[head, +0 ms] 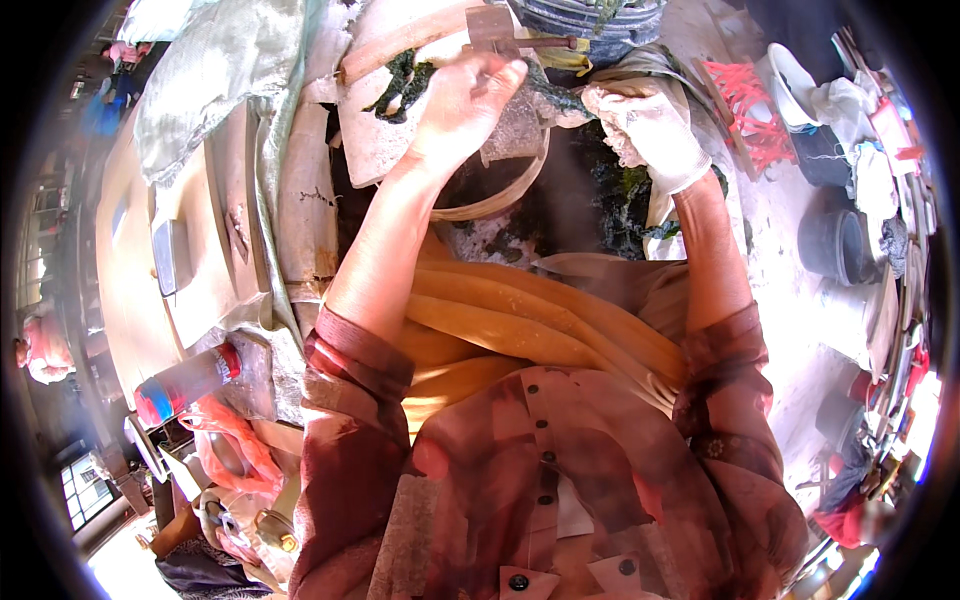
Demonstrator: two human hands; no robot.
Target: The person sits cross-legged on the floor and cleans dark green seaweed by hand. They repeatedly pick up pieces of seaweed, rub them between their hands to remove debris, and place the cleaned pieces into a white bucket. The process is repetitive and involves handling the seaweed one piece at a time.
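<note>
My left hand (470, 99) is bare, its fingers curled and its thumb pointing right, over a rough pale block (516, 139). Just beyond its knuckles is a rusty brown block-like tool part (491, 28) with a short rod (546, 43); whether the hand grips it is hidden. My right hand (651, 127) wears a whitish knit glove. It is closed on a rough, shell-like lump (559, 103) with dark green growth, which reaches toward my left hand. Under the block shows the curved rim of a round container (491, 208).
A dark bucket (592, 26) stands beyond my hands. Dark green clumped material (626, 191) lies below my right hand. On the left are a phone (164, 257), a bottle (187, 384) and a red plastic bag (232, 442). Red strapping (750, 112) and a black tub (830, 246) are to the right.
</note>
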